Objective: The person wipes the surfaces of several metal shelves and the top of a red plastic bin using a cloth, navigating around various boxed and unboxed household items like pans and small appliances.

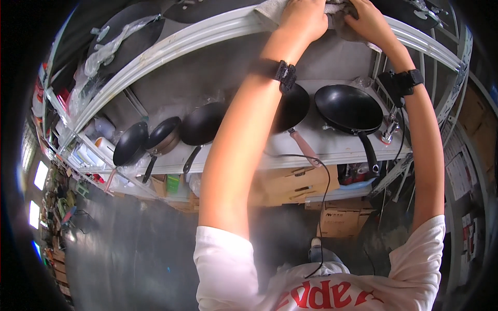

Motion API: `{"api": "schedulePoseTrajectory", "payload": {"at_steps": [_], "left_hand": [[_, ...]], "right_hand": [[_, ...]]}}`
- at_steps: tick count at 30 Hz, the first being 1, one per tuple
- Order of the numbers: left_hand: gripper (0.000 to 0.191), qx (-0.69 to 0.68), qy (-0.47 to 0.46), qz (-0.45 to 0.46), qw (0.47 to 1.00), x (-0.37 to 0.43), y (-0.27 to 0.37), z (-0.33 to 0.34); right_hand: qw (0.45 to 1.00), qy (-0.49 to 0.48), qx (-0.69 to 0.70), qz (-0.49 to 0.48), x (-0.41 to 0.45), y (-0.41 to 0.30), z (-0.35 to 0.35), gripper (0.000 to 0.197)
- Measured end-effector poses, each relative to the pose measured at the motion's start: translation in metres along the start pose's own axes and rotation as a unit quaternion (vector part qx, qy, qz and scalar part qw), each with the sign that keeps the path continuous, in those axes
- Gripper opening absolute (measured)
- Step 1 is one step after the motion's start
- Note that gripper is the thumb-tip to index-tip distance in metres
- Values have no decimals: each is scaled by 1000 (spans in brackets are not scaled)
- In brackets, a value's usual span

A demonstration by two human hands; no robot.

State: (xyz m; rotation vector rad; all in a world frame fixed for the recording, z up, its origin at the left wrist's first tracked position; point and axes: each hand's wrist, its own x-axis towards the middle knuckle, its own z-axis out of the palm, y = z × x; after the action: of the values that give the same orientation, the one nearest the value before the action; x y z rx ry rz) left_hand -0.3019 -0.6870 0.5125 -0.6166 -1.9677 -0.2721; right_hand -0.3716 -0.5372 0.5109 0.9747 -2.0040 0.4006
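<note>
Both of my arms reach up to the upper shelf at the top of the view. My left hand (pixel 305 18) rests on a pale grey cloth (pixel 269 11), its fingers bent over it and partly cut off by the picture's top edge. Close by on the right, my right hand (pixel 367 19) grips a darker, bunched part of cloth (pixel 346 28) that hangs over the white shelf edge (pixel 233 21). Whether this is one cloth or two is hard to tell. Each wrist wears a black strap.
On the lower shelf stand a black wok (pixel 348 107), a pan with a pink handle (pixel 305 147) and several smaller pans (pixel 130 144). Plastic-wrapped dark pans (pixel 128 39) lie on the upper shelf. Cardboard boxes (pixel 342 221) sit underneath. A black cable (pixel 328 182) hangs before my body.
</note>
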Motion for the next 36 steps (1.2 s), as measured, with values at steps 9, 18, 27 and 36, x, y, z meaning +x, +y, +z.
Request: {"api": "schedulePoseTrajectory", "payload": {"at_steps": [9, 18, 27, 36], "left_hand": [[37, -170, 175, -49, 968, -106, 34, -24], [62, -32, 142, -508, 849, -397, 77, 17], [49, -564, 66, -650, 506, -422, 1, 9], [29, -537, 199, -678, 462, -353, 17, 36]], "right_hand": [[961, 258, 76, 61, -87, -122, 8, 33], [774, 103, 454, 430, -334, -210, 168, 20], [697, 28, 557, 451, -340, -199, 202, 11], [653, -42, 605, 453, -318, -187, 226, 23]]}}
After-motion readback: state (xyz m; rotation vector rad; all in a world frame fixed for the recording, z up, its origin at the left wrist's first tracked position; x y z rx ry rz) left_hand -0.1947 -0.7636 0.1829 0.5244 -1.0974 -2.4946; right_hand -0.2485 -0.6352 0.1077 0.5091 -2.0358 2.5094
